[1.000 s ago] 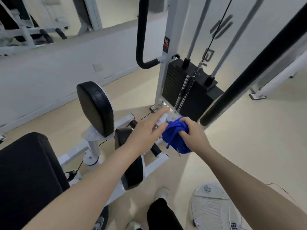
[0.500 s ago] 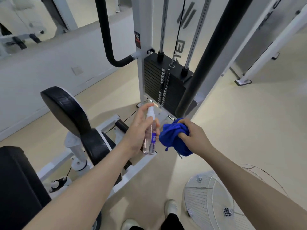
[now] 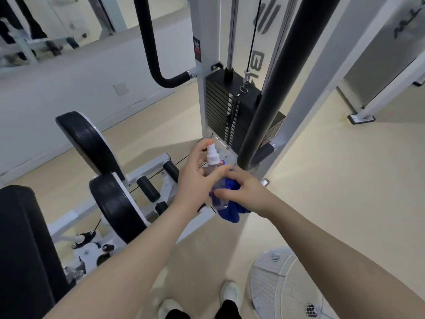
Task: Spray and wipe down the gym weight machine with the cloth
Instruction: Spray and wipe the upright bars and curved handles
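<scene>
The left hand was wrapped around a small clear plastic spray bottle with a white nozzle, held upright in front of the white-framed gym weight machine and its black weight stack. The right hand was closed on a bunched blue cloth, its fingers also touching the bottle's side. Both hands met just below the thick black padded bar, above the pale floor.
</scene>
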Action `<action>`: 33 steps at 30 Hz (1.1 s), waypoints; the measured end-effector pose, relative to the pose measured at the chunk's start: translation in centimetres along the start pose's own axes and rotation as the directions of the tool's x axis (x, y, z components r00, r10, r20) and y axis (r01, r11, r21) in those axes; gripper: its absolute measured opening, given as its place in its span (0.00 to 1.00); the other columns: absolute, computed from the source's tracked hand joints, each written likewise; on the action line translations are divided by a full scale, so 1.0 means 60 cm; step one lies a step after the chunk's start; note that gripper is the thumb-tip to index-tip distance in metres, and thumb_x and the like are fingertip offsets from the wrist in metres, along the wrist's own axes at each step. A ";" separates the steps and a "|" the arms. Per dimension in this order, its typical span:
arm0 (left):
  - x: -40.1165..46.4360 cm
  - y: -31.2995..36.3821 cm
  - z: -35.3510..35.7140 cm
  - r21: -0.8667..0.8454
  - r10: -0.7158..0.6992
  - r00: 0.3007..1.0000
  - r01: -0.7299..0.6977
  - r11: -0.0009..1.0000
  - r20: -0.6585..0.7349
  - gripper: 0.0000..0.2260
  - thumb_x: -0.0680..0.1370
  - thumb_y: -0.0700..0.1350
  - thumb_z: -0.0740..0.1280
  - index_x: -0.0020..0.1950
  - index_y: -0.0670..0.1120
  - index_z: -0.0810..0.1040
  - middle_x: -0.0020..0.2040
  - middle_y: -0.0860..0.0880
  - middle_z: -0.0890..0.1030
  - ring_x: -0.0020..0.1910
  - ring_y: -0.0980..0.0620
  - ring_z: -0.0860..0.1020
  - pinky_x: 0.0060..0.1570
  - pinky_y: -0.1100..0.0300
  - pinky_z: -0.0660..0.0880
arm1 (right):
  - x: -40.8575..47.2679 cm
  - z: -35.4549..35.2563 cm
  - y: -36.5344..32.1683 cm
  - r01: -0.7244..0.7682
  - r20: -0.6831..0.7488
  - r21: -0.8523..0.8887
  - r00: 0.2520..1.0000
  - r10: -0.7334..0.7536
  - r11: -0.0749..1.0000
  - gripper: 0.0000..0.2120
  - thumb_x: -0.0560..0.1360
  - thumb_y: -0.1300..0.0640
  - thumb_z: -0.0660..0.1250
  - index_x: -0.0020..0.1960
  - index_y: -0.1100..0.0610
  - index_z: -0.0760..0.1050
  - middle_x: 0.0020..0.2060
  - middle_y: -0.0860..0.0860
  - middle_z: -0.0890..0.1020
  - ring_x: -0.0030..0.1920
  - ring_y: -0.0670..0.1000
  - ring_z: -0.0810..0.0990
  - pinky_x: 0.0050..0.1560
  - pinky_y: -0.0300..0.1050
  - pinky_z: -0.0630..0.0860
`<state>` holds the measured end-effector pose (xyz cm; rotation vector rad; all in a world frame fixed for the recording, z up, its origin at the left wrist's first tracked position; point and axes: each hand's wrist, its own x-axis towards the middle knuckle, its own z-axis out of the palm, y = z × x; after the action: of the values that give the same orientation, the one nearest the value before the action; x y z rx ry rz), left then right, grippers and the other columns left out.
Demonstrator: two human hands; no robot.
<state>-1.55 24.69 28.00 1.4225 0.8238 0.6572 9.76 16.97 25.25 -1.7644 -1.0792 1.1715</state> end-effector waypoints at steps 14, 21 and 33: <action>0.008 -0.013 0.081 0.443 0.024 0.995 0.021 0.896 -0.096 0.22 0.77 0.49 0.64 0.68 0.64 0.62 0.42 0.50 0.80 0.44 0.51 0.79 0.45 0.54 0.77 | 0.002 0.002 -0.003 -0.195 -0.394 -0.722 0.905 -0.162 0.664 0.10 0.73 0.54 0.61 0.48 0.59 0.73 0.49 0.56 0.73 0.42 0.58 0.74 0.36 0.45 0.61; 0.008 -0.003 0.088 0.298 0.001 0.983 0.055 0.953 -0.184 0.20 0.82 0.45 0.53 0.72 0.59 0.55 0.41 0.54 0.74 0.39 0.51 0.76 0.42 0.52 0.76 | -0.020 -0.060 0.005 0.086 -0.177 -0.560 0.959 -0.220 0.824 0.14 0.70 0.45 0.69 0.47 0.55 0.74 0.43 0.47 0.67 0.39 0.49 0.70 0.33 0.38 0.63; 0.041 0.089 0.101 0.696 0.339 0.937 -0.298 0.653 0.084 0.18 0.80 0.46 0.60 0.70 0.50 0.64 0.32 0.58 0.69 0.30 0.60 0.69 0.36 0.63 0.64 | -0.054 -0.157 0.011 -0.082 -0.550 -0.094 0.835 0.017 0.992 0.11 0.78 0.50 0.61 0.44 0.56 0.76 0.39 0.49 0.77 0.38 0.47 0.74 0.39 0.40 0.70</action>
<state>5.25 23.47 32.86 2.3054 0.9217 0.6774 18.05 12.50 28.51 -2.0534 -0.7609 0.5644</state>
